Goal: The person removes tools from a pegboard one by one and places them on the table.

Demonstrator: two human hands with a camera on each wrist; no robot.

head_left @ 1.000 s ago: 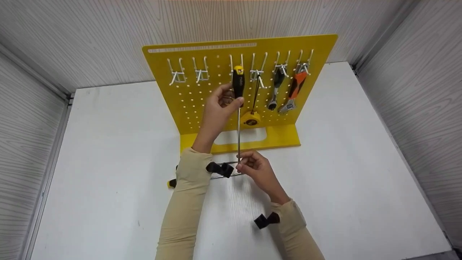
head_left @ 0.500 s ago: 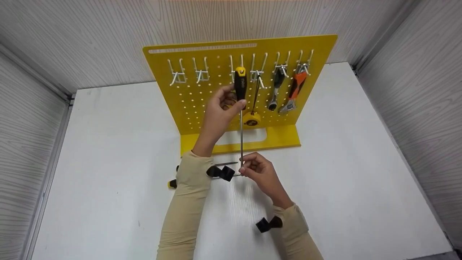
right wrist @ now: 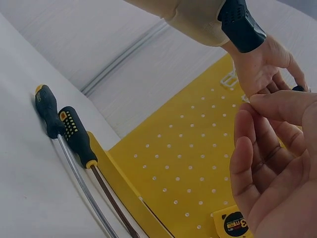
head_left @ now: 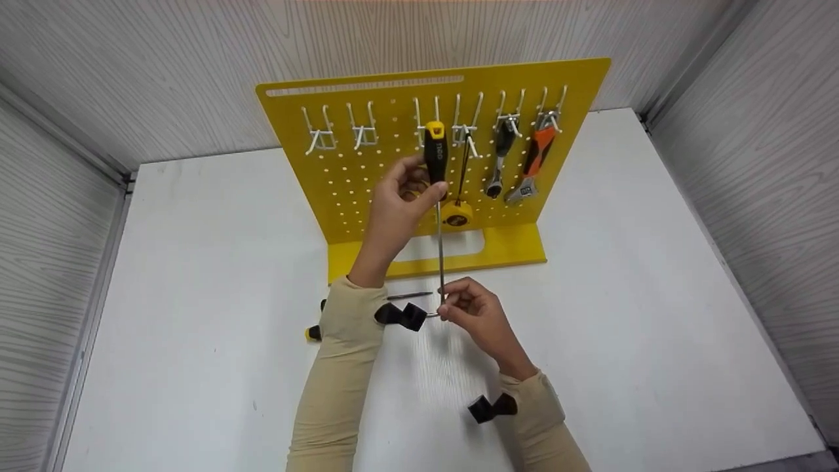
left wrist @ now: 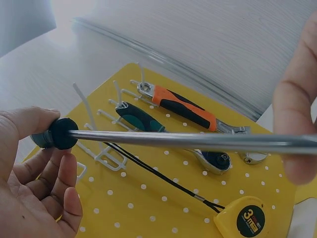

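Upright in front of the pegboard is a long screwdriver (head_left: 435,152) with a black handle, a yellow end cap and a thin metal shaft. My left hand (head_left: 394,206) grips the lower part of its handle between thumb and fingers. Down at the shaft's tip, my right hand (head_left: 477,313) pinches the end with thumb and fingertips, which hide the tip. In the left wrist view the bare shaft (left wrist: 173,139) crosses from one hand towards the other. Two more screwdrivers lie side by side on the table, one with a smooth handle (right wrist: 48,111), the other with a yellow-dotted handle (right wrist: 77,135).
A yellow pegboard (head_left: 367,196) stands on the white table (head_left: 210,275). From its white hooks hang a tape measure (head_left: 457,215) on a black cord, a ratchet wrench (head_left: 501,157) and an orange-handled adjustable wrench (head_left: 537,157). Two hooks (head_left: 320,134) at left carry nothing.
Both hands and the screwdriver have shifted slightly right and down. The right hand still pinches the shaft's end, and the left still holds the handle.
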